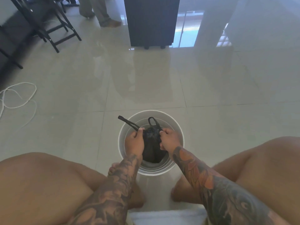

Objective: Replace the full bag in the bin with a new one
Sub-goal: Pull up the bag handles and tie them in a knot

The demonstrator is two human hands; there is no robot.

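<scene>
A round white bin [151, 142] stands on the pale tiled floor [211, 88], between the knees of the person seated over it. Inside sits the black bag [152, 143], gathered at its top and filling the middle of the bin. The left hand [135, 141] grips the bag's left side, fingers curled round the gathered plastic and one handle strap [128, 123] — that strap sticks out up and to the left, past the bin's rim. The right hand [168, 138] pinches the other side of the bag's neck, fingers clamped on the black plastic, and just beside it a second handle loop [153, 121] stands up over the bin's far half. Both tattooed forearms reach down from the lower edge. Far left, a white cord [17, 98] lies coiled on the tiles — well apart from the bin — and a dark cabinet [151, 21] stands beyond it, with black chairs [48, 21] at upper left.
</scene>
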